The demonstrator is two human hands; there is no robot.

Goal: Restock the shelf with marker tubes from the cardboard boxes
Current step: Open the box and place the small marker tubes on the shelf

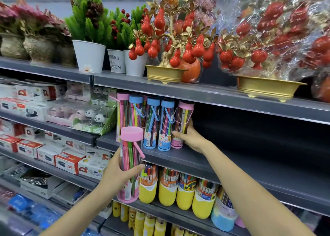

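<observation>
Two hands busy: right hand (pixel 192 137) grips pink-capped clear marker tube (pixel 182 125) tilted on grey metal shelf (pixel 232 162), left hand (pixel 117 173) clamps a spare pink tube (pixel 131 164) below; tilt risks toppling the blue-capped tubes (pixel 160 123)

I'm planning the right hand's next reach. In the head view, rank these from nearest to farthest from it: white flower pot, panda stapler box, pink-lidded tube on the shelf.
1. pink-lidded tube, gripped by the right hand.
2. panda stapler box, leftward.
3. white flower pot, upper left, top shelf.
</observation>
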